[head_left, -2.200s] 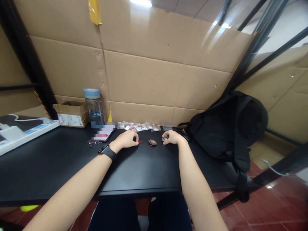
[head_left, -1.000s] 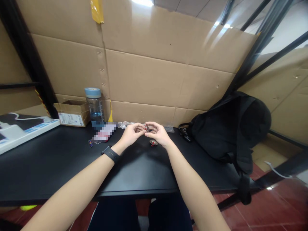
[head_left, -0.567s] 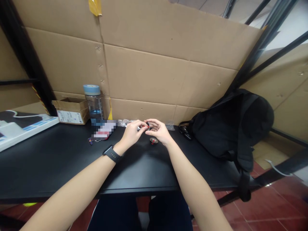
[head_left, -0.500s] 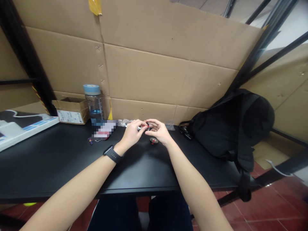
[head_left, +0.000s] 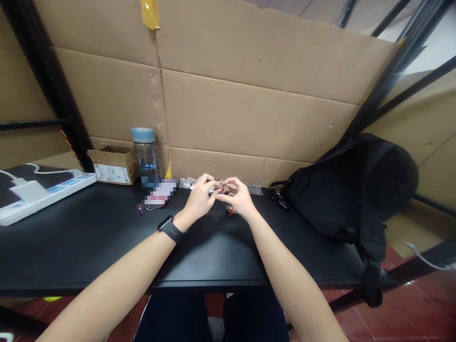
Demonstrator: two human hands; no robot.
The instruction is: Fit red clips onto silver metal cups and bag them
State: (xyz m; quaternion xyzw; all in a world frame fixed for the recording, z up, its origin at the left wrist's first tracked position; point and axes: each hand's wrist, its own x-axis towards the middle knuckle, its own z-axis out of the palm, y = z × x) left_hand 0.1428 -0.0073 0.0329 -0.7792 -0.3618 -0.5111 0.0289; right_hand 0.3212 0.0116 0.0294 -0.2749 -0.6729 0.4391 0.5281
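Note:
My left hand (head_left: 202, 195) and my right hand (head_left: 239, 197) meet above the black table (head_left: 117, 247). Fingertips of both are closed around a small metal piece with red on it (head_left: 221, 186). Fingers cover most of this piece, and its exact kind cannot be made out. Just below my right hand, a small round metal disc with a red loop (head_left: 231, 209) lies on the table. Behind the hands, a clear plastic bag (head_left: 255, 190) lies flat along the cardboard wall.
To the left are a white power strip (head_left: 53, 194), an open cardboard box (head_left: 112, 166), a blue-lidded water bottle (head_left: 145, 154) and a blurred-out flat item (head_left: 162, 194). A black backpack (head_left: 352, 190) stands at the right, keys (head_left: 281, 200) beside it. Cardboard (head_left: 221, 114) walls the back.
The view has shifted slightly, so everything sits a little further right. Both hands stay together on the small metal piece, which has turned a little between the fingers.

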